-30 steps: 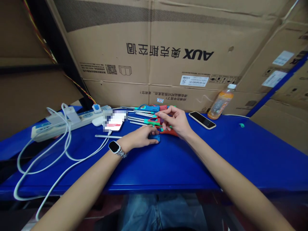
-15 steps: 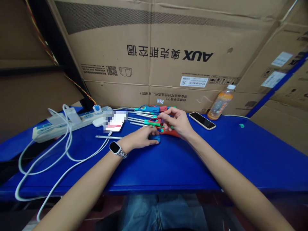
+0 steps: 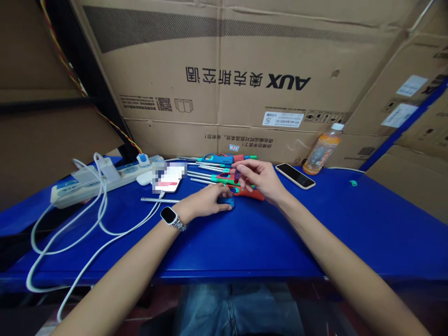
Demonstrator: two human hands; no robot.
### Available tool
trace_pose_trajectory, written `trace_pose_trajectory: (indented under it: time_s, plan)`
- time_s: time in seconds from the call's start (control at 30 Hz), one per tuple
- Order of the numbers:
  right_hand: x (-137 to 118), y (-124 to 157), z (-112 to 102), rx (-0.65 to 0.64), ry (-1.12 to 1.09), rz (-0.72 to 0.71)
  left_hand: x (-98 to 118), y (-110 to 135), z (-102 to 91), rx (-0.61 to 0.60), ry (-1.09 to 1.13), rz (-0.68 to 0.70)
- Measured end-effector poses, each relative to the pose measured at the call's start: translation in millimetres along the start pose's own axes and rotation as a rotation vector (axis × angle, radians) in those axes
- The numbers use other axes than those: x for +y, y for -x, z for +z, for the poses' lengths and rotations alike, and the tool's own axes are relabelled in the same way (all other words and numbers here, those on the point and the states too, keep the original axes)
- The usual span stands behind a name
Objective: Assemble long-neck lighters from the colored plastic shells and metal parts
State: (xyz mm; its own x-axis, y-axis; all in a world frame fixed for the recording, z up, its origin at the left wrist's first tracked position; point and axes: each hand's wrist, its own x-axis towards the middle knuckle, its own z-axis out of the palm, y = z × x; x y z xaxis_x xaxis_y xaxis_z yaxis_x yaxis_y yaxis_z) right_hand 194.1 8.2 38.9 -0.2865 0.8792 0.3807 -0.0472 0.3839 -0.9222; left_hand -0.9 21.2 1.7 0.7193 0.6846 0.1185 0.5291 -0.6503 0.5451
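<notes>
My left hand (image 3: 207, 201) is closed on a blue long-necked lighter (image 3: 227, 204), pressing it to the tabletop. Its metal tube points left, under my wrist, and the fingers cover much of the body. In the closed fingertips of my right hand (image 3: 263, 179) a small screwdriver (image 3: 237, 176) with a dark red-purple handle stands upright. Its thin shaft points down at the end of the blue lighter; whether the tip sits in a screw is too small to tell. Just behind lie an orange lighter (image 3: 255, 193) and several more in red, green and blue (image 3: 220, 159).
On the blue table (image 3: 266, 242), a phone (image 3: 296, 176) and an orange drink bottle (image 3: 322, 149) stand to the right, near a small green piece (image 3: 353, 183). A power strip (image 3: 105, 181), white cables (image 3: 101, 219) and a lit phone (image 3: 168, 179) occupy the left. A cardboard wall (image 3: 157, 56) rises behind.
The screwdriver is a little more upright and its shaft shows more clearly. My left hand has kept its hold on the lighter. The whole view has shifted slightly.
</notes>
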Motion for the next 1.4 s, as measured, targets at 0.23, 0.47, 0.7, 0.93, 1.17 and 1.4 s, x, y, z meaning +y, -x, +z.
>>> trace_pose_trajectory:
  time_s: [0.23, 0.47, 0.7, 0.93, 1.17, 1.4]
  plan:
    - [0.5, -8.2, 9.9, 0.129, -0.027, 0.044, -0.1, 0.4, 0.1, 0.008, -0.004, -0.031]
    - [3.4, -4.1, 14.4, 0.055, -0.013, -0.01, 2.0, 0.8, -0.9, 0.006, 0.007, -0.022]
    - [0.8, -1.9, 0.5, -0.004, 0.05, 0.019, 0.4, 0.3, 0.2, 0.001, -0.002, -0.025]
    - [6.8, -7.9, 18.2, 0.17, 0.01, -0.012, -0.8, 0.8, 0.9, 0.013, -0.005, -0.029]
    - [2.8, 0.3, 8.9, 0.002, 0.012, -0.034, 1.6, 0.9, -1.1, 0.004, -0.004, -0.022]
    - [0.2, -2.2, 3.0, 0.071, 0.046, 0.027, 1.1, 0.3, -0.6, 0.0, -0.003, -0.028]
